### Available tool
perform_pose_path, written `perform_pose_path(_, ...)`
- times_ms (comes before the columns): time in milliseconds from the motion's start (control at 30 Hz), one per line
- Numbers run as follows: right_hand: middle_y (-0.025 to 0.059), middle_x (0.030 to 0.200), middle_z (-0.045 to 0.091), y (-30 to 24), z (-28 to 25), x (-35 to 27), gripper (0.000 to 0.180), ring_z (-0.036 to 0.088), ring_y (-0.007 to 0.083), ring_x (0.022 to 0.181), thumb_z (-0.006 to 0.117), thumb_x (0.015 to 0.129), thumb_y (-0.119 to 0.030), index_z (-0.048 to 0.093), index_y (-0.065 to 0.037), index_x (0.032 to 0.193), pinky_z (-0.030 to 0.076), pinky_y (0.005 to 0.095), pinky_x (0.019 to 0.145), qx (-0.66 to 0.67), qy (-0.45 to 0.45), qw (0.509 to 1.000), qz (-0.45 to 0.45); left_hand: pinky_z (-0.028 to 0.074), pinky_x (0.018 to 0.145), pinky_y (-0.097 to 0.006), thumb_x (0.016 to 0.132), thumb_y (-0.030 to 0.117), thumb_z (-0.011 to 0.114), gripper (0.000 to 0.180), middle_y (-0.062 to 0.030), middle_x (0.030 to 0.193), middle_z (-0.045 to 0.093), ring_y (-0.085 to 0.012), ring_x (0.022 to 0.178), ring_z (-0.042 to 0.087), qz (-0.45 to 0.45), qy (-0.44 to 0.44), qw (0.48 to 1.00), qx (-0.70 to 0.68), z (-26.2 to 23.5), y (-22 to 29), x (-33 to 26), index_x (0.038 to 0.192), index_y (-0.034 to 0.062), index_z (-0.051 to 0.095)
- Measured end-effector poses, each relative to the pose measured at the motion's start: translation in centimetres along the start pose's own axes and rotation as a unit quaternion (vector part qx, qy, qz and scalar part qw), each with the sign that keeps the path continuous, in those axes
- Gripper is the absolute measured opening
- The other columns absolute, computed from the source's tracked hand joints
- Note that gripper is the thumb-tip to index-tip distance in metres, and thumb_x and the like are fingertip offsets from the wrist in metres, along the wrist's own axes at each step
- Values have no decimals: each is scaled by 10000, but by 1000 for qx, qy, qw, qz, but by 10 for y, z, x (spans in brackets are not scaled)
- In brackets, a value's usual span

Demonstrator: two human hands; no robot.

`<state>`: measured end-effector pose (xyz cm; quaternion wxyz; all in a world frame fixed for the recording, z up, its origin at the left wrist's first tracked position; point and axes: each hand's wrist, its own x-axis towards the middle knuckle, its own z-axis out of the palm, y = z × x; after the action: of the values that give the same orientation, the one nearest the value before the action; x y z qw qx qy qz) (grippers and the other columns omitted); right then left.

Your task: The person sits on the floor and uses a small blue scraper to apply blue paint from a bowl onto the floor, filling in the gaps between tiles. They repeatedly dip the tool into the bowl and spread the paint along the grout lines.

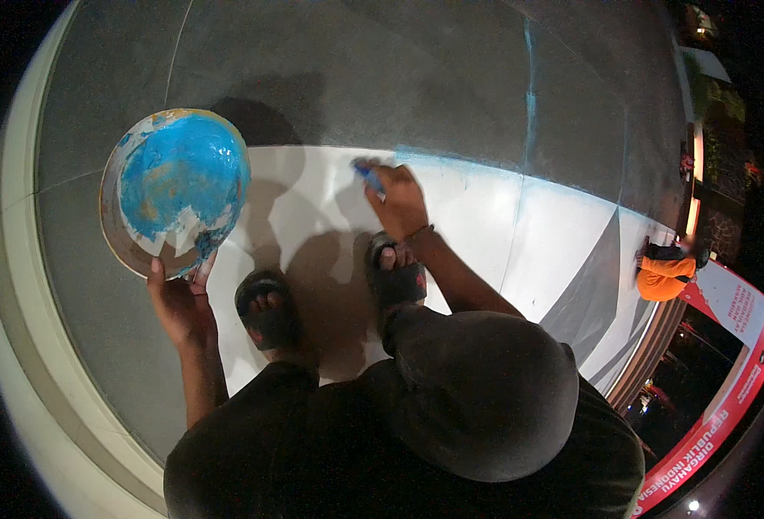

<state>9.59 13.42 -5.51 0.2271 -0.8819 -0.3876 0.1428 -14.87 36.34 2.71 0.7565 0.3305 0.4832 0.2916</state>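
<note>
My left hand [183,298] grips the near rim of a round, shallow plate [179,186], held out at the left. Wet bright blue paint coats most of it, with white and brown patches showing through. In my right hand [399,199], closed fingers pinch a small blue thing [370,176]; motion blur hides its exact kind. That hand is over the far edge of a white painted area [468,225], where it meets grey floor [382,78]. A thin blue painted line [460,164] runs along this edge, to the right of the hand.
My feet in black sandals [269,316] stand on the white area. Another blue line [530,95] crosses the grey floor. A pale raised border [19,251] curves along the left. Far right, a person in orange [665,272] is low down near a red and white banner arch [741,389].
</note>
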Motion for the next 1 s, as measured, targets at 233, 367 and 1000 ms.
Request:
perform_pose_path(233, 37, 1294, 591, 48, -4, -13, 632, 520, 281, 1006, 695, 705, 62, 621, -220, 1264, 473, 374, 887, -99, 101, 989, -33, 470, 1035, -513, 900, 373, 601, 726, -227, 1400, 425, -384, 1214, 515, 16, 29, 999, -7, -1, -9, 2, 1425, -17, 287)
perform_pose_path(367, 43, 1288, 585, 53, 4, -10, 613, 520, 288, 1020, 693, 709, 59, 624, -221, 1249, 455, 376, 901, -137, 88, 987, 14, 470, 1038, -509, 909, 358, 591, 701, -225, 1397, 435, -374, 1205, 528, -5, 43, 999, -26, 6, -2, 3, 1419, -23, 297)
perform_pose_path(1000, 141, 1069, 658, 6, 7, 10, 435, 595, 325, 942, 662, 798, -131, 605, -129, 1229, 496, 425, 868, -19, 21, 1000, 2, 491, 1010, -491, 891, 372, 625, 703, -199, 1339, 493, -306, 1151, 575, -2, 25, 999, -46, -6, -11, 8, 1396, -20, 331)
